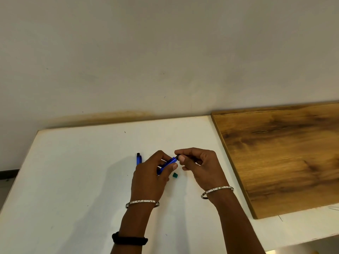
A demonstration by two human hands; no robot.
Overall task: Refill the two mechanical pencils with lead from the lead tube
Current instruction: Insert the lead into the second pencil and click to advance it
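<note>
I see my left hand [152, 173] clamping a blue pencil [167, 165] mid-desk [73, 180]; right hand [200, 165] fingers pinch its black end. Second pencil [138, 158] lies at nine o'clock. No readable writing.

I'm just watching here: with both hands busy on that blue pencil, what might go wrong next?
The left hand holds the blue pencil in the air while the right hand pinches its dark end; a slip there might drop a small part. The small green piece lies loose just under the hands and could get knocked away. The second blue pencil lies near the left hand, so it could get nudged and roll.
</note>
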